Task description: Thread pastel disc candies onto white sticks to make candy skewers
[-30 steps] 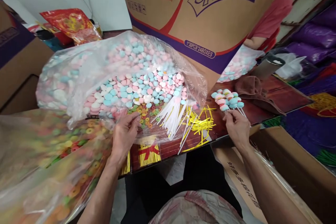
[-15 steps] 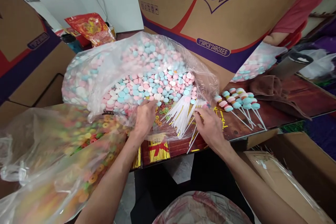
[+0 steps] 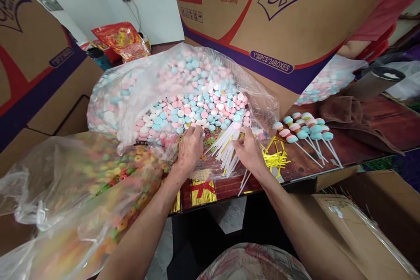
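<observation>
My left hand (image 3: 191, 149) rests at the front edge of a heap of pink, white and blue candies (image 3: 193, 109) spilling from a clear plastic bag (image 3: 138, 92). Its fingers curl downward, and what they hold is hidden. Small ring candies (image 3: 210, 139) lie just right of its fingertips. My right hand (image 3: 248, 151) is closed over a fanned bundle of white sticks (image 3: 226, 144), thumb and fingertips together against them. Whether a stick is pinched there I cannot tell. Yellow twist ties (image 3: 274, 157) lie scattered to its right.
Finished candy sticks (image 3: 308, 129) lie at the right. A bag of ring candies (image 3: 124, 183) covers the left side. Large cartons (image 3: 236, 30) stand behind. Packed gold ties (image 3: 202, 190) sit at the table's front edge. An open box (image 3: 377, 201) is lower right; a person's arm (image 3: 356, 48) shows beyond.
My right hand has shifted left onto the stick bundle, uncovering more yellow ties. My left hand stays at the candy heap's edge. The whole view has swung slightly.
</observation>
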Motion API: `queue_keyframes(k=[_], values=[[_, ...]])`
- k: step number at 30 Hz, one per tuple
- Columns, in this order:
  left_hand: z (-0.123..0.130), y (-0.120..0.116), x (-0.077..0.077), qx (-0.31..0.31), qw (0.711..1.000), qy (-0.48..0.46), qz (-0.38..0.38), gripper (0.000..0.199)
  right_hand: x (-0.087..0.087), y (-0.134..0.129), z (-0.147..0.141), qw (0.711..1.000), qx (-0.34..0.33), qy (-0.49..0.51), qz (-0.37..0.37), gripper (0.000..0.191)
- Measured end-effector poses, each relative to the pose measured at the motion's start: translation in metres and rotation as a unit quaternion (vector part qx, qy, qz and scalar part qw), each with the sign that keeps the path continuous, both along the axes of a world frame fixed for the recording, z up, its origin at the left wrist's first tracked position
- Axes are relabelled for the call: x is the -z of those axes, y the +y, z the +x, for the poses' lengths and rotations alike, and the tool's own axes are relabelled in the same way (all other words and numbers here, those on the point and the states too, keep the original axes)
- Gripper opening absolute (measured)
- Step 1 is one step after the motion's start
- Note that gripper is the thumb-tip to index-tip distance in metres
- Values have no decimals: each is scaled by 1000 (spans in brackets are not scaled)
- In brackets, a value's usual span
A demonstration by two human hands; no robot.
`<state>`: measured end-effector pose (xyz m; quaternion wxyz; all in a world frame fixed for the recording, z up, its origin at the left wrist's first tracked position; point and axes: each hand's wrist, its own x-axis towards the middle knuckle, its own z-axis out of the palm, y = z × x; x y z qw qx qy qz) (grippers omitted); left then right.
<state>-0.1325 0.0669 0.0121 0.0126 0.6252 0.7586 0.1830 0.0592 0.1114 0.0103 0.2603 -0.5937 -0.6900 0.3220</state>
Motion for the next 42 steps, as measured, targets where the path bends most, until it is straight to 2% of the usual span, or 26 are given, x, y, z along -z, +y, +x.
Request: queue_keyframes(k=[3, 5, 8, 10, 13, 16, 22, 25, 28, 30, 32, 34, 35, 37, 42], values=[[-8, -4, 1, -45, 992, -94, 71, 30, 4, -6, 7, 990, 20, 136, -25, 52], [-15, -5, -2, -71, 984, -134, 96, 33, 4, -18, 10, 972, 16, 226, -61, 48], [-21, 0, -9, -78, 982, -153, 84, 29, 4, -43, 10, 936, -22, 329, -121, 27], [-21, 8, -13, -67, 986, -141, 58, 30, 3, -58, 7, 917, -44, 366, -152, 19], [-14, 23, -13, -37, 997, -72, -11, 31, 3, -70, 2, 898, -65, 394, -187, 26], [-7, 32, -9, -15, 997, 4, -72, 33, 3, -72, -2, 890, -82, 404, -193, 30], [1, 22, -12, 18, 993, 61, -103, 33, 5, -69, -4, 885, -83, 415, -192, 29], [1, 12, -14, 45, 995, 40, -78, 37, 7, -70, -5, 889, -91, 409, -185, 27], [-3, 3, -9, 38, 996, -76, -14, 37, 9, -70, -5, 902, -103, 385, -163, 26], [-7, -5, -4, 24, 974, -222, 18, 29, 8, -70, -4, 914, -115, 362, -144, 26], [-8, -15, 1, 26, 922, -384, 43, 23, 6, -70, -4, 925, -132, 335, -120, 26], [-6, -26, 3, 31, 862, -500, 74, 28, 4, -71, -6, 936, -150, 304, -89, 26], [-4, -30, 3, 28, 841, -533, 91, 31, 3, -72, -7, 941, -157, 291, -73, 26], [0, -37, 3, 9, 817, -565, 116, 36, 2, -75, -10, 947, -164, 271, -47, 26], [6, -44, 7, -28, 808, -573, 134, 39, 3, -79, -15, 952, -163, 256, -25, 28]])
